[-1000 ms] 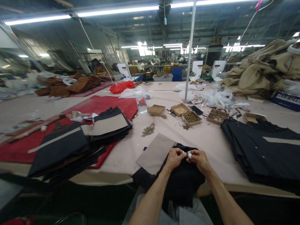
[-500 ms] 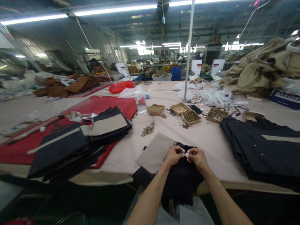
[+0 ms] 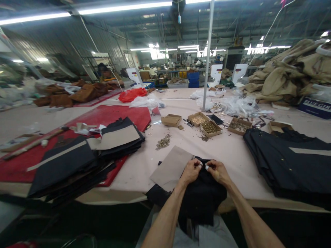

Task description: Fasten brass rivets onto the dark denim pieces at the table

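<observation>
A black fabric piece point(image 3: 204, 193) hangs over the table's front edge, with a beige panel point(image 3: 172, 167) spread out to its left. My left hand point(image 3: 191, 171) is closed at the upper part of the black fabric, its fingertips pinching it. Just to the right, my right hand point(image 3: 217, 172) is curled in a pinch over the same fabric; whatever lies between its fingers is too small to make out. White wrappings cover some fingertips on both hands. A narrow gap separates the two sets of fingertips.
Stacked black pieces lie at left point(image 3: 62, 165) and right point(image 3: 289, 165). Ahead are a pile of metal rings point(image 3: 163, 142), cardboard boxes of small metal parts point(image 3: 210, 128), a dark phone-like slab point(image 3: 216, 119) and an upright metal pole point(image 3: 207, 58). A red sheet point(image 3: 124, 115) covers the left side.
My hands have drawn slightly apart; their fingertips were together before. The right hand has shifted a little right and up. The view has moved slightly.
</observation>
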{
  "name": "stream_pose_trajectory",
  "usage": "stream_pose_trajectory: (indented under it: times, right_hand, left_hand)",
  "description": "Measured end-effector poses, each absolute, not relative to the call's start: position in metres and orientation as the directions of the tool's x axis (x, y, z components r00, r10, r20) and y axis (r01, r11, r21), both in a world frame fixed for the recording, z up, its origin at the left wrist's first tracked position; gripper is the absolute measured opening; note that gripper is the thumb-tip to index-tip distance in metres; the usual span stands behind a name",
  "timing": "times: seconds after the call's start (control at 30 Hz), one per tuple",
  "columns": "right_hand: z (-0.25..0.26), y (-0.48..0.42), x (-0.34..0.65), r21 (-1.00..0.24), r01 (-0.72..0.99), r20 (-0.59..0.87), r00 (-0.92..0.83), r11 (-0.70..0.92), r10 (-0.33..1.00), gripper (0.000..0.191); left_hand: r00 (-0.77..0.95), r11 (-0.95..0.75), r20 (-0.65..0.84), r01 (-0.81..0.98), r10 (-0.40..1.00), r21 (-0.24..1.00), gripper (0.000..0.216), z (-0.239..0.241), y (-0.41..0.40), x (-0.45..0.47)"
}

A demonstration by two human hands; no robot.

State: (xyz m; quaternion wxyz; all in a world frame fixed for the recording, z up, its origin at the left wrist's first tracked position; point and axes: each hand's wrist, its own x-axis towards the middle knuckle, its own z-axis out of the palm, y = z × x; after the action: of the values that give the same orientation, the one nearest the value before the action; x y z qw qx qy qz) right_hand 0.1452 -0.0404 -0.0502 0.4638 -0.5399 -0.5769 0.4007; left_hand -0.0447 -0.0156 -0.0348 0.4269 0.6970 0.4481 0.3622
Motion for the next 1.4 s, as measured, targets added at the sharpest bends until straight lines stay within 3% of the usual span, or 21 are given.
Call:
stream_pose_trajectory:
  times: [0.27,0.53,0.83,1.1,1.4]
  right_hand:
    - [-0.062,-0.036,0.144,-0.811,0.53,0.221,-0.116,0.248,0.968,0.027]
    - [-0.06,-0.039,0.153,-0.907,0.353,0.176,-0.175,0.228,0.969,0.022]
    - [-0.059,-0.036,0.156,-0.926,0.332,0.134,-0.15,0.178,0.98,0.025]
    - [-0.053,-0.031,0.157,-0.944,0.289,0.09,-0.235,0.158,0.968,0.023]
    - [-0.053,-0.028,0.16,-0.953,0.259,0.099,-0.22,0.156,0.97,0.021]
  left_hand:
    - [0.316,-0.194,0.115,0.23,0.942,0.954,0.014,-0.047,-0.01,-0.041]
    - [0.26,0.091,-0.079,-0.032,0.962,0.995,0.031,-0.044,-0.01,-0.042]
    - [0.339,0.293,-0.205,-0.232,0.918,0.927,0.046,-0.038,-0.012,-0.053]
    - [0.366,0.306,-0.241,-0.131,0.899,0.943,0.047,-0.039,-0.012,-0.047]
    - [0.185,0.122,-0.157,0.191,0.97,0.974,0.027,-0.055,-0.015,-0.02]
